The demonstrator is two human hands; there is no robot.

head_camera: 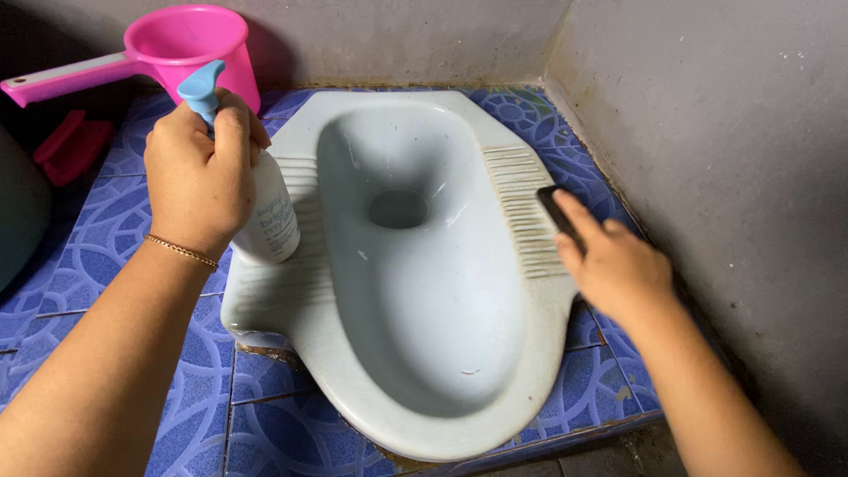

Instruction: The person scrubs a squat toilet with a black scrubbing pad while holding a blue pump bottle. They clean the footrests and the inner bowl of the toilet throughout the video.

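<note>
My left hand (199, 172) grips a white spray bottle (272, 221) with a light blue trigger head, held over the left foot rest of a pale blue squat toilet pan (424, 291). My right hand (614, 265) presses a dark scrub brush (556, 212) onto the ribbed right foot rest (523, 208), which looks grimy. Most of the brush is hidden under my fingers. A thin gold bracelet circles my left wrist.
A pink dipper (177, 40) with a long handle stands at the back left. A red object (71, 146) lies on the blue patterned floor tiles (115, 221). Grey concrete walls (724, 132) close in behind and to the right.
</note>
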